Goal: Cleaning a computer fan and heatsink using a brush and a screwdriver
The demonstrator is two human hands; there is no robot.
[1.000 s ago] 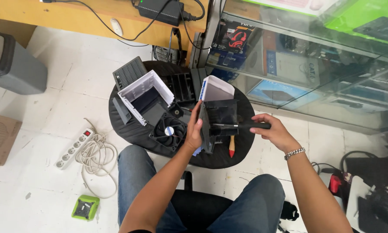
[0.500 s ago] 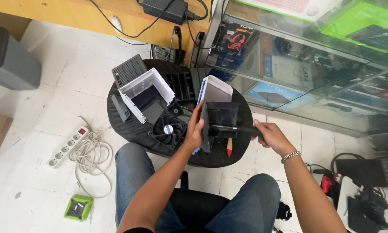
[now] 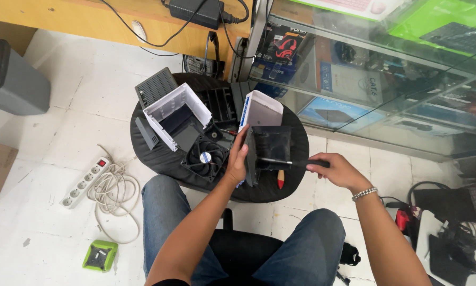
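The person sits before a round black table (image 3: 158, 159) and works on a black box-shaped component (image 3: 270, 148) at its 4 o'clock sector; the left hand (image 3: 237, 159) lies against the component's 9 o'clock side, fingers pointing up along its edge, the grip closed on that edge to steady it; the right hand (image 3: 336, 168) is wrapped round the black handle of a screwdriver (image 3: 288, 163), the grip closed firmly on the handle; the shaft runs level toward 9 o'clock and its tip meets the lower front of the component.

A red-handled tool (image 3: 280, 179) lies on the table just below the shaft, partly hidden by the component; a black cooling fan (image 3: 205, 157) with a pale round hub lies flat at the table's 6 o'clock, just beside the left hand; a white open case shell (image 3: 169, 108) stands at 10 o'clock, with a dark ribbed panel (image 3: 156, 87) behind it at 11 o'clock; a white rounded cover (image 3: 262, 108) rests at 1 o'clock, touching the top of the component; a black slotted frame (image 3: 219, 103) sits between the shell and the cover.

On the floor at 8 o'clock from the table lies a white power strip (image 3: 82, 182) with its coiled cable; a small green device (image 3: 100, 255) lies near it; a glass display cabinet (image 3: 386, 69) stands at 2 o'clock.
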